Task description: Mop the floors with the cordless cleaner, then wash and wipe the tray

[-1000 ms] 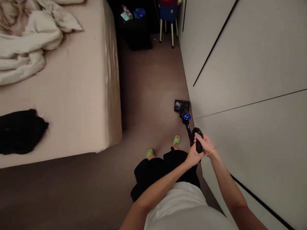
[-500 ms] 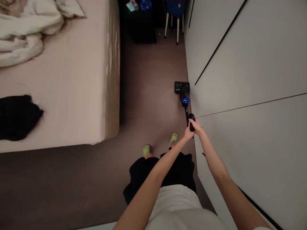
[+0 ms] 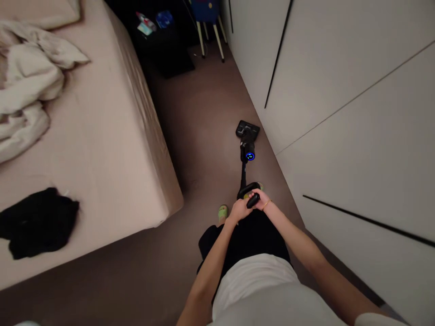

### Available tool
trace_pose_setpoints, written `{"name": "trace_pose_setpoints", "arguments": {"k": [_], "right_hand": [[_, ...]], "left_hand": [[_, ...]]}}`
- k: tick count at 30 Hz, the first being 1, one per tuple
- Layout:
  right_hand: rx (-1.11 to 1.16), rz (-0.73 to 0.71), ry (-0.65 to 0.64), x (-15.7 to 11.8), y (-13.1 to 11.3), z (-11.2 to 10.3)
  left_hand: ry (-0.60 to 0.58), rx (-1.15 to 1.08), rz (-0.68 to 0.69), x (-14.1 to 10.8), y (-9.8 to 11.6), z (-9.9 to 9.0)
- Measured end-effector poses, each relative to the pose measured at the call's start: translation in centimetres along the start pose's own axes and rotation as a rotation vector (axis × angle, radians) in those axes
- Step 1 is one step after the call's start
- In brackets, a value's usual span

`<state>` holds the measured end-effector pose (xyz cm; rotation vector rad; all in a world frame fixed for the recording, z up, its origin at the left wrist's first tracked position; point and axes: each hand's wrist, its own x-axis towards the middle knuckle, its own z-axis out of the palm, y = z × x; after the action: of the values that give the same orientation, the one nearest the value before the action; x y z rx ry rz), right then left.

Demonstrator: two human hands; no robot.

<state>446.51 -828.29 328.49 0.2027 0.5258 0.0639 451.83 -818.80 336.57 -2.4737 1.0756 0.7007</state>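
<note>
A black stick vacuum cleaner [image 3: 247, 144] with a glowing blue ring display stands in front of me, its floor head [image 3: 247, 130] on the brown floor close to the white wardrobe. My left hand [image 3: 239, 209] is closed on the vacuum's handle from the left side. Right beside it, my right hand [image 3: 261, 199], with a gold bracelet at the wrist, is wrapped round the black grip. The fingers of both hands are partly hidden by the handle and by each other. Below the hands are my green slippers [image 3: 223, 211].
To the left is a bed [image 3: 112, 149] with a crumpled blanket [image 3: 37, 77] and a black cloth [image 3: 44, 222]. White wardrobe doors [image 3: 340, 122] line the right. At the far end stand a dark cabinet [image 3: 170, 50] with small items and a blue stool [image 3: 205, 11] with pale legs.
The view has turned. The vacuum head has come away from the wardrobe's foot, and the handle with both hands on it is nearer my body.
</note>
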Motion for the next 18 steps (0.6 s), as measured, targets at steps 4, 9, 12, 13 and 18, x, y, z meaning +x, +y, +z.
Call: {"name": "trace_pose_setpoints", "arguments": {"k": [4,9,12,13,18], "right_hand": [[0.212,0.208,-0.054,-2.9,10.2,1.9],[0.447,0.184,-0.055,-6.4,24.5,8.2],[0.571,0.179,-0.047,-8.6,31.2,13.1],[0.592,0.192,-0.047,-9.2,32.9,14.8],[0.636,0.346,-0.235,-9.9,38.1,23.6]], "left_hand": [[-0.163,0.210,0.076,-9.4,-4.9,-3.1],[-0.324,0.440,0.171,-20.0,-12.6,-7.6],[-0.413,0.597,0.213,-25.0,-16.5,-12.0],[-0.427,0.651,0.237,-26.3,-17.6,-13.9],[-0.235,0.927,0.397,-30.7,-21.1,-23.5]]}}
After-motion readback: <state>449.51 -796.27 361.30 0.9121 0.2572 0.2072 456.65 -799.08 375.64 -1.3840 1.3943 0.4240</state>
